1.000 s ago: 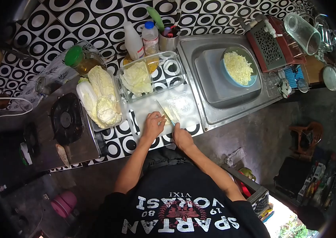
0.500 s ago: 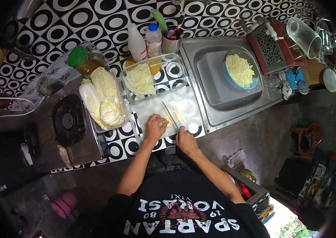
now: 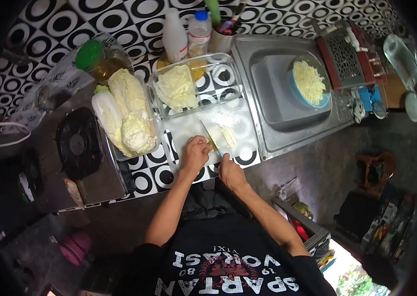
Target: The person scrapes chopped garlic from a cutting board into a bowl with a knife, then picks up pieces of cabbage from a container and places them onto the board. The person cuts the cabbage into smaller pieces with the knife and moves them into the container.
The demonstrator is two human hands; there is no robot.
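Note:
My right hand (image 3: 231, 171) is wrapped round the handle of a knife (image 3: 209, 133), whose blade points away from me over a translucent cutting board (image 3: 181, 129). Just left of the blade, the curled fingers of my left hand (image 3: 196, 154) press on a small piece of cabbage, mostly hidden under the fingertips. Cut strips of cabbage (image 3: 227, 136) lie on the board to the right of the blade. Behind the board, a divided glass dish (image 3: 161, 114) holds pale cabbage leaves (image 3: 175, 89) in its left compartment.
Left of the board, a container holds napa cabbages (image 3: 128, 106), beside a stove (image 3: 81, 143). On the right, a blue bowl of chopped cabbage (image 3: 310, 85) rests at the steel sink (image 3: 267, 126). Bottles (image 3: 199, 35) and a green-lidded jar (image 3: 101, 64) stand along the back.
The view has shifted slightly. My left fingers have come closer to the knife blade, and less of the piece beneath them shows. Both hands keep their hold.

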